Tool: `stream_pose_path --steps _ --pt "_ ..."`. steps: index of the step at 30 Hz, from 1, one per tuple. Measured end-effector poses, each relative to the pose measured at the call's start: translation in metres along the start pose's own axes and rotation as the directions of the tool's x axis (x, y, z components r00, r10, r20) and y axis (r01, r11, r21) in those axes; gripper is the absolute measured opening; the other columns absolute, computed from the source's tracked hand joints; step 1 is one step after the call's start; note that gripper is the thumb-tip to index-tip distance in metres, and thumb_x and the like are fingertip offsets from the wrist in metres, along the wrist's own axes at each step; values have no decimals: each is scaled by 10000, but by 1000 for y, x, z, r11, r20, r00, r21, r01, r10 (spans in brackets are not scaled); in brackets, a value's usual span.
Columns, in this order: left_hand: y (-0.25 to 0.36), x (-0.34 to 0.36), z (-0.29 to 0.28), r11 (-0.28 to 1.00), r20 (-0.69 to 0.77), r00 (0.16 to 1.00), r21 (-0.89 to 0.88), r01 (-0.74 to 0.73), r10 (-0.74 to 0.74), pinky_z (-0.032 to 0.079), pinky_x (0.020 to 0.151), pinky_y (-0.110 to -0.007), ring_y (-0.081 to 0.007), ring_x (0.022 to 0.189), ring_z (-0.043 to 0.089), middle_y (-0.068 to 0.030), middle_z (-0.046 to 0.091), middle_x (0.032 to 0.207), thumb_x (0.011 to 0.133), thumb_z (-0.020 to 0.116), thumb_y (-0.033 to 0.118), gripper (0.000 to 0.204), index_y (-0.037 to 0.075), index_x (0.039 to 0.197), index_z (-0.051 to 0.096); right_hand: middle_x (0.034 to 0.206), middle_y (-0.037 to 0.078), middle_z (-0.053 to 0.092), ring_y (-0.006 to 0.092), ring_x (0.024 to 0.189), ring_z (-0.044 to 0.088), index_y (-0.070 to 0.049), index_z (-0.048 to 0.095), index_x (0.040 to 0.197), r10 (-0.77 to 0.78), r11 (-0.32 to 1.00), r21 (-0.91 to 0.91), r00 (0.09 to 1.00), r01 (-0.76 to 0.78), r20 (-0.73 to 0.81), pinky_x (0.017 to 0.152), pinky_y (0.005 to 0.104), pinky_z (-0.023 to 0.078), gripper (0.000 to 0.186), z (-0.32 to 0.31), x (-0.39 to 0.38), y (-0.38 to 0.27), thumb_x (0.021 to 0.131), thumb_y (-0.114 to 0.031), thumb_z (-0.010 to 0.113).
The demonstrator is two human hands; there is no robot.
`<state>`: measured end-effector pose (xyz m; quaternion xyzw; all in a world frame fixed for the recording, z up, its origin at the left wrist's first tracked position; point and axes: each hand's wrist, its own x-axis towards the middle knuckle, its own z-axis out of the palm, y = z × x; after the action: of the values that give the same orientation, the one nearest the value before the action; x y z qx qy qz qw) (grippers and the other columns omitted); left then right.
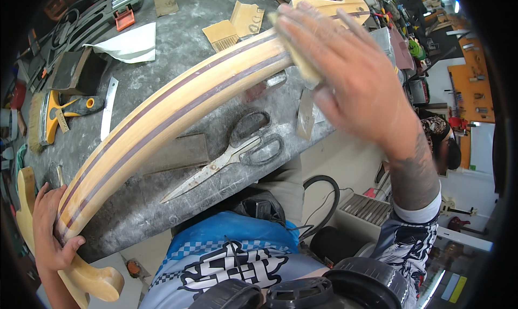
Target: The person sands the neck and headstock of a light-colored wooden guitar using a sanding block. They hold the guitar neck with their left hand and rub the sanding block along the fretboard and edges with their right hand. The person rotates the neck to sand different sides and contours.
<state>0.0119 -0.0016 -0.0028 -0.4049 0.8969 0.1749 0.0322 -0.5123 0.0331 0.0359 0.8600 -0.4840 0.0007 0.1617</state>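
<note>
A long pale wooden neck (140, 131) with dark lengthwise stripes lies diagonally over the grey bench, its shaped head at top right and a body-like piece (102, 282) at lower left. My left hand (51, 233) grips the lower-left end, fingers wrapped round it. My right hand (350, 82), blurred by motion, presses a yellowish sanding pad (297, 61) on the neck's upper right section. Below the neck lie large scissors (226, 158) with dark handles and a flat greyish plate (178, 152).
The bench (124, 222) holds a wide brush (51, 115), a metal strip (108, 109), white paper (132, 42), torn sandpaper (237, 20) and tool clutter along its edges. A crouching person (442, 142) is at the right. A hose (334, 196) and grey bin (361, 217) sit below the bench edge.
</note>
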Motion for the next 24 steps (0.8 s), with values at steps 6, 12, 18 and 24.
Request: stream_pose_path --steps 6,12,18,24 --pt "0 0 2 1000 -23 1000 16 -1 2 248 1178 -610 -421 1142 595 -244 635 1157 781 663 608 920 -97 1358 532 1491 92 542 306 1393 497 -91 504 1468 24 997 -78 999 -21 37 1185 493 338 800 -6 5 -13 681 15 604" --pt "0 1 2 1000 -10 1000 27 -9 9 253 1175 -610 -422 1135 596 -248 636 1153 781 659 602 914 -103 1349 535 1466 38 581 311 1418 478 -109 611 1383 -44 980 -191 999 48 24 1183 508 328 573 -8 -23 -16 813 -62 594" --pt "0 1 2 999 -10 1000 41 -7 7 257 1172 -611 -424 1136 596 -250 636 1165 773 657 602 915 -103 1343 541 1437 50 607 319 1423 473 -111 637 1353 -45 971 -231 996 61 73 1190 531 303 515 -18 -40 -11 846 -75 560" --pt "-1 2 2 999 -12 1000 34 -25 25 256 1173 -611 -427 1141 596 -249 636 1178 784 656 592 903 -101 1350 538 1466 105 572 357 1434 441 -73 606 1382 36 994 -107 999 -34 15 1194 506 301 579 -9 -1 -14 815 -5 508"
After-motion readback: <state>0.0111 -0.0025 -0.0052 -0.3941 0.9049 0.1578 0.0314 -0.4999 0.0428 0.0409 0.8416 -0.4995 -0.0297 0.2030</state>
